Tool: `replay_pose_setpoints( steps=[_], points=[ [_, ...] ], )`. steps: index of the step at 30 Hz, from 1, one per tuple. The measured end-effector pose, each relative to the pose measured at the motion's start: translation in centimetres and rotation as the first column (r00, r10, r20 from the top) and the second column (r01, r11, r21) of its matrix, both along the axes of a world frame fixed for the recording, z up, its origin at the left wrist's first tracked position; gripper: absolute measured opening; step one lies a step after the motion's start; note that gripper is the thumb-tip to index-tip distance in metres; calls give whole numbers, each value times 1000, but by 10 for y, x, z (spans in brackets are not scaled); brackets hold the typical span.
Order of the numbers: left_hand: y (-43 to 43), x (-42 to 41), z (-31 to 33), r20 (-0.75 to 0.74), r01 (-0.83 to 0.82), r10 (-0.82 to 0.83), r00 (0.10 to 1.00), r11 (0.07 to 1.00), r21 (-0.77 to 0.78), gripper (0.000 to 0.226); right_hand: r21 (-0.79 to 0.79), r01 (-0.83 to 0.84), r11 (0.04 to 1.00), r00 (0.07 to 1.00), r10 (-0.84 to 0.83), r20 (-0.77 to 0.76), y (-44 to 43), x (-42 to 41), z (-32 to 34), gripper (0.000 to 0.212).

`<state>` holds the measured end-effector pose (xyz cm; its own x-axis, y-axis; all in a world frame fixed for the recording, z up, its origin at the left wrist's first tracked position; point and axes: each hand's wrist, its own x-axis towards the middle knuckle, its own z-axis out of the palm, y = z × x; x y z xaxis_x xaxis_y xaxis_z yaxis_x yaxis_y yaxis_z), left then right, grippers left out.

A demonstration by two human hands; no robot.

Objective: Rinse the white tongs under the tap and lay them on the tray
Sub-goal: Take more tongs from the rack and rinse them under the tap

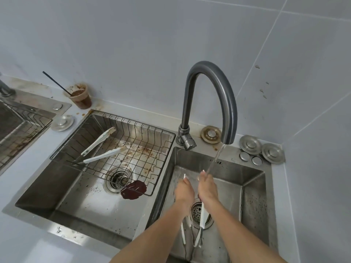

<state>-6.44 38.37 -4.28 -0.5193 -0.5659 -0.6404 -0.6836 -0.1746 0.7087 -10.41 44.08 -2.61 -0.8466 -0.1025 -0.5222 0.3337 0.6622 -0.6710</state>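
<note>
We see both hands in the right sink, side by side under the tap. Water runs down and hits the fingers of the right hand. The white tongs are under our hands. Their long white arms stick out below our wrists, over the drain hole. The right hand is closed around the tongs. The left hand is just beside it, but we cannot tell if it grips them or only touches them.

The wire tray sits in the left sink. A second pair of tongs lies in it, spread open. A brown puddle sits by the tray's near corner. On the tabletop by the wall stands a cup with brown drink and a black straw.
</note>
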Motion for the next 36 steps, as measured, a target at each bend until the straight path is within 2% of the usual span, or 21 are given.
replay_pose_setpoints(
  steps=[2, 4, 7, 9, 12, 13, 15, 17, 21, 23, 24, 26, 27, 28, 29, 30, 31, 32, 34, 35, 36],
  points=[
    [1, 7, -3, -26, -43, 47, 999, 989, 143, 42, 51, -139, 989, 990, 139, 7, -6, -1, 1, 45],
    [4, 10, -3, -53, -59, 70, 996, 981, 183, 39, 81, -207, 975, 978, 205, 40, -12, -2, -1, 44],
    [13, 6, 9, -90, -18, 36, 995, 980, 197, 26, 135, -83, 987, 993, 72, 89, -13, -4, -2, 43],
    [17, 1, 16, -83, 65, -54, 995, 987, 144, 23, 129, 35, 991, 992, -50, 115, -8, -8, 1, 51],
    [18, -11, 24, -22, 254, -255, 967, 967, -15, 19, 118, 106, 987, 987, -119, 106, 3, -19, 7, 59],
    [17, -16, 24, 55, 354, -350, 935, 927, -121, 16, 98, 140, 985, 983, -150, 104, 7, -21, 10, 58],
    [15, -25, 22, 252, 567, -510, 823, 765, -305, 11, 17, 218, 976, 967, -219, 129, 15, -22, 14, 50],
    [16, -32, 20, 345, 669, -573, 743, 630, -394, 16, -93, 279, 956, 949, -259, 179, 22, -18, 15, 41],
    [15, -40, 20, 417, 698, -561, 715, 544, -466, 48, -315, 375, 872, 911, -284, 300, 40, -8, 16, 51],
    [13, -42, 19, 435, 709, -563, 702, 500, -496, 36, -365, 406, 837, 903, -307, 300, 47, -5, 19, 43],
    [11, -43, 18, 427, 705, -565, 706, 510, -492, 28, -368, 405, 837, 905, -311, 290, 51, -3, 20, 40],
    [9, -42, 16, 345, 671, -577, 740, 606, -428, 24, -341, 393, 854, 913, -319, 254, 55, 0, 22, 38],
    [9, -41, 16, 298, 670, -602, 740, 626, -399, 32, -327, 395, 858, 913, -328, 242, 57, 2, 22, 37],
    [11, -40, 16, 263, 688, -645, 717, 596, -414, 52, -323, 411, 852, 906, -344, 246, 58, 4, 22, 37],
    [12, -40, 16, 253, 714, -693, 676, 529, -458, 73, -330, 438, 836, 893, -364, 264, 58, 4, 23, 35],
    [14, -39, 15, 258, 728, -724, 640, 463, -505, 84, -339, 463, 819, 880, -382, 281, 59, 5, 22, 33],
    [14, -40, 14, 275, 731, -737, 617, 407, -548, 82, -350, 484, 802, 870, -397, 292, 59, 5, 23, 31],
    [14, -42, 16, 298, 721, -719, 628, 394, -571, 69, -364, 499, 787, 863, -412, 292, 58, 4, 24, 28],
    [8, -48, 22, 343, 687, -646, 682, 404, -604, 30, -404, 532, 744, 847, -456, 275, 56, 2, 28, 25],
    [5, -50, 23, 363, 676, -613, 702, 413, -610, 19, -426, 548, 720, 836, -480, 266, 55, 1, 30, 25],
    [4, -51, 23, 389, 682, -596, 702, 404, -610, 18, -443, 561, 699, 827, -498, 262, 54, 1, 31, 24]
  ],
)
